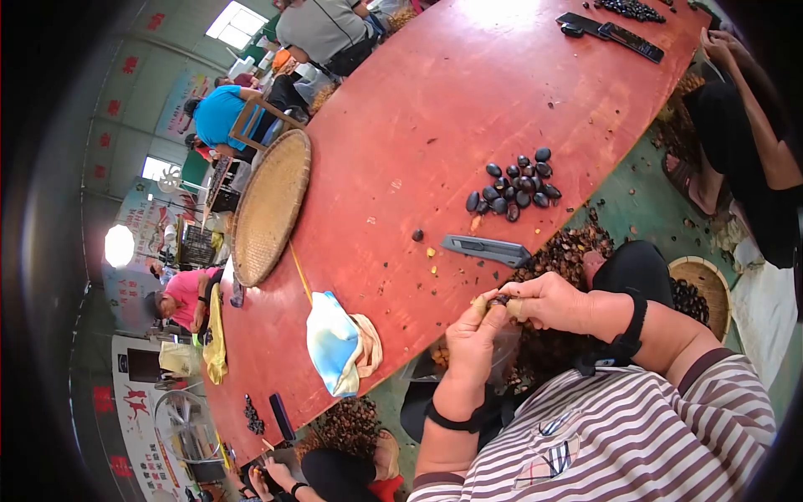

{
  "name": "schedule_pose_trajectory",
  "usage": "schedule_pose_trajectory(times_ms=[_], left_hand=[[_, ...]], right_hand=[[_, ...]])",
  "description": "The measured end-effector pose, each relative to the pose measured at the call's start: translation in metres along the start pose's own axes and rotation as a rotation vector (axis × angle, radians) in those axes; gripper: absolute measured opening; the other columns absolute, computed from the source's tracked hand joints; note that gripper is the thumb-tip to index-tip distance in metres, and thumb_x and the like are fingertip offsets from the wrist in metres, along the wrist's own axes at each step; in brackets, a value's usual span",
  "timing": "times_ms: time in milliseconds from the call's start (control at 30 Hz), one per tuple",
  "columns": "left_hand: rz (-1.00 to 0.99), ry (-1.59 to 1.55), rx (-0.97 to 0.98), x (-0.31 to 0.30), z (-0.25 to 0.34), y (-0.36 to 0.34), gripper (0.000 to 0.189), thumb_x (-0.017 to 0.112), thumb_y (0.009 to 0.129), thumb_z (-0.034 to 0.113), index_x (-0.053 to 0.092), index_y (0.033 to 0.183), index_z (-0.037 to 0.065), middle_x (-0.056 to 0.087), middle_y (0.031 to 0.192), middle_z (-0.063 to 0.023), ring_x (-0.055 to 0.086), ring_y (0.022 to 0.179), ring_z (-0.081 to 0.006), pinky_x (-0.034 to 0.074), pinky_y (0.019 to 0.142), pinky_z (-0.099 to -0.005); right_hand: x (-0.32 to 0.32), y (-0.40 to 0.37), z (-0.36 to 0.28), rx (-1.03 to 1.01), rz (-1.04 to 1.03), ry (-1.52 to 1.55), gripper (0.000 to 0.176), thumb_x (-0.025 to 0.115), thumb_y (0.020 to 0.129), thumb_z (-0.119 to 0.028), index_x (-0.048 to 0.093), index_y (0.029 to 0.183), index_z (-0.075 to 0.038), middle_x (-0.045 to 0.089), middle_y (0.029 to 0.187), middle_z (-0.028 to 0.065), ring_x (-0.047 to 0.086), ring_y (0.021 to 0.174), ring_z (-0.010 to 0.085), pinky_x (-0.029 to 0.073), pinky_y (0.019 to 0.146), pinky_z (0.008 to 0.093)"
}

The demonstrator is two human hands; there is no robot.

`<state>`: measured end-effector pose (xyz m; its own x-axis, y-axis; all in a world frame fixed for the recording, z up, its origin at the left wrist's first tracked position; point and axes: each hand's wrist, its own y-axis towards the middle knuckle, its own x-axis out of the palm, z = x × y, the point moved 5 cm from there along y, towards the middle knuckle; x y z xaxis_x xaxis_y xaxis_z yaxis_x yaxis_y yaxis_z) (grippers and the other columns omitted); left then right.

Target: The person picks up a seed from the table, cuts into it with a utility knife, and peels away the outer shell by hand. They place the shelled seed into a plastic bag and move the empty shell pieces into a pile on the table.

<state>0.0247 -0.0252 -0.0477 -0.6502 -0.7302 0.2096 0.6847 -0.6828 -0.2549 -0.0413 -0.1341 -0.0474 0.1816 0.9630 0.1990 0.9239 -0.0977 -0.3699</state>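
Over the table edge my left hand point(472, 336) and my right hand point(545, 303) meet, fingers pinched around a small dark brown nut point(500, 299). Pale tan covers wrap some fingertips. Thumbs and fingers hide most of the nut. Just beyond my hands a grey utility knife point(487, 248) lies on the red table point(385, 201). Past the knife is a loose pile of shiny black nuts point(514, 191). One dark nut point(417, 235) sits apart, left of the knife, near small orange scraps.
A blue and white cloth item point(333, 343) and a round woven tray point(272, 209) rest on the table's left side. Phones point(631, 42) lie at the far right. Brown shell pieces point(577, 247) and a basket of dark nuts point(701, 293) are near my legs. Other people sit around.
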Motion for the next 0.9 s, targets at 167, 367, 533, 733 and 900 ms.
schedule_pose_trajectory(times_ms=[167,367,533,733,900], left_hand=[[-0.019,-0.018,-0.062,0.008,0.003,0.001,0.028,0.054,0.079,0.006,0.050,0.106,0.000,0.057,0.090,-0.0056,0.055,0.077,-0.0101,0.045,0.065,-0.0206],[-0.003,-0.138,-0.085,0.006,-0.005,0.003,0.029,0.054,0.079,0.003,0.049,0.107,0.002,0.056,0.090,-0.0045,0.054,0.073,-0.0091,0.044,0.062,-0.0193],[-0.017,-0.234,-0.079,0.010,0.003,0.001,0.026,0.054,0.078,0.002,0.051,0.104,0.001,0.055,0.093,-0.0050,0.053,0.078,-0.0097,0.044,0.064,-0.0186],[0.016,-0.190,-0.105,0.008,-0.002,0.000,0.024,0.052,0.080,0.004,0.050,0.104,0.000,0.055,0.095,-0.0049,0.053,0.083,-0.0107,0.045,0.070,-0.0199],[-0.021,-0.127,-0.096,0.005,-0.007,0.002,0.024,0.051,0.081,0.004,0.049,0.104,0.000,0.054,0.096,-0.0059,0.054,0.087,-0.0128,0.046,0.075,-0.0223]], right_hand=[[-0.007,-0.003,0.003,0.036,-0.009,-0.004,0.029,0.051,0.079,-0.018,0.054,0.107,-0.011,0.050,0.061,-0.0022,0.042,0.050,0.0045,0.037,0.045,0.0195],[-0.005,-0.009,-0.001,-0.089,-0.055,-0.028,0.038,0.054,0.079,-0.019,0.048,0.116,-0.013,0.048,0.059,-0.0036,0.041,0.050,0.0029,0.036,0.045,0.0190],[-0.005,-0.011,-0.001,-0.069,-0.022,0.054,0.041,0.054,0.078,-0.016,0.045,0.118,-0.010,0.046,0.056,-0.0029,0.040,0.048,0.0040,0.035,0.043,0.0193],[-0.004,-0.004,0.006,-0.083,-0.013,0.148,0.033,0.053,0.079,-0.010,0.052,0.111,-0.009,0.043,0.054,-0.0031,0.036,0.047,0.0044,0.032,0.042,0.0204],[-0.006,-0.001,0.010,-0.032,-0.018,0.124,0.030,0.052,0.078,-0.011,0.055,0.108,-0.009,0.044,0.054,-0.0036,0.037,0.047,0.0043,0.033,0.043,0.0197]])
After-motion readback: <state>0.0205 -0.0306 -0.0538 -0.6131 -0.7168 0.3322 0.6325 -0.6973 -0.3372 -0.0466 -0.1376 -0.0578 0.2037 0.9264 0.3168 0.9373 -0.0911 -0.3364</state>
